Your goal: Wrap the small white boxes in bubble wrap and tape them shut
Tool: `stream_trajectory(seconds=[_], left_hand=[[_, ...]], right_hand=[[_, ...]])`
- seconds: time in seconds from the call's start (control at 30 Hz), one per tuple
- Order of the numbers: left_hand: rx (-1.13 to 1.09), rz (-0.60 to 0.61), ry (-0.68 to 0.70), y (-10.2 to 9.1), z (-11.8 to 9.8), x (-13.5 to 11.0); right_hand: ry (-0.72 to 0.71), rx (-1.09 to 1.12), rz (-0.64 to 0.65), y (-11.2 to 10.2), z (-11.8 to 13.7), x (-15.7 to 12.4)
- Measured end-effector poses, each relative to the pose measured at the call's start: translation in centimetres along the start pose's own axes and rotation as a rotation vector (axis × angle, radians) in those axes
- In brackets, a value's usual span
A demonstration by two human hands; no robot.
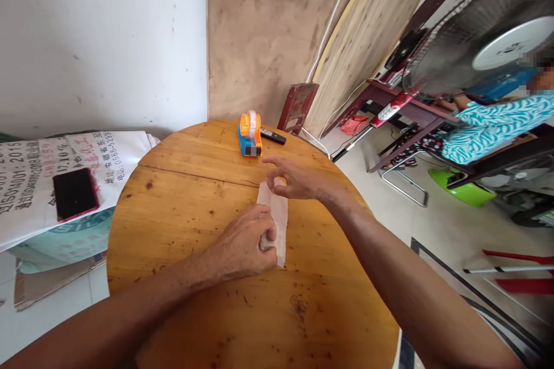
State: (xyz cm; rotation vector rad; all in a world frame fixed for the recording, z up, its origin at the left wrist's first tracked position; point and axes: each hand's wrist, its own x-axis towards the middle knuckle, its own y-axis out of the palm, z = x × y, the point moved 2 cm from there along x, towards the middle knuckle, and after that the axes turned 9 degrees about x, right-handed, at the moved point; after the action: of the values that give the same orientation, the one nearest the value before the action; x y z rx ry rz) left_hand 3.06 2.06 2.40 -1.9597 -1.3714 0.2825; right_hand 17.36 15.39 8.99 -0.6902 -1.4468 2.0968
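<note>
A whitish, narrow wrapped strip [280, 222] lies lengthwise on the round wooden table [182, 207]. It looks like thin paper or plastic; what may be inside is hidden. My left hand [246, 240] is closed at its left side, with curled fingers and thumb on the near part. Above the far end, my right hand [298, 179] hovers with its fingers apart, and the thumb and a bent finger are close to the strip. Beyond the hands stands a blue and orange tape dispenser [250, 135] holding a roll of clear tape.
A dark object like a remote [273, 136] lies behind the dispenser. On the left, a phone [75, 194] rests on printed white sacks [121, 155]. To the right are a fan [489, 40], a wooden chair back [298, 105] and a seated person in a patterned top [497, 127].
</note>
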Motion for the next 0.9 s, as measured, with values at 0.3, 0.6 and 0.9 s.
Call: stream_trajectory(seconds=[0.3,0.6,0.9], left_hand=[[0.153,-0.055,0.177,-0.1,-0.5,-0.1],[0.12,-0.047,0.153,0.1,-0.2,-0.1],[0.118,-0.036,0.146,0.0,-0.4,-0.3]], right_hand=[[0.078,0.174,-0.32,3.1,-2.0,-1.0],[0.704,0.845,-0.391,4.4,-2.6,-4.7],[0.6,1.152,-0.529,6.1,-2.6,-1.9]])
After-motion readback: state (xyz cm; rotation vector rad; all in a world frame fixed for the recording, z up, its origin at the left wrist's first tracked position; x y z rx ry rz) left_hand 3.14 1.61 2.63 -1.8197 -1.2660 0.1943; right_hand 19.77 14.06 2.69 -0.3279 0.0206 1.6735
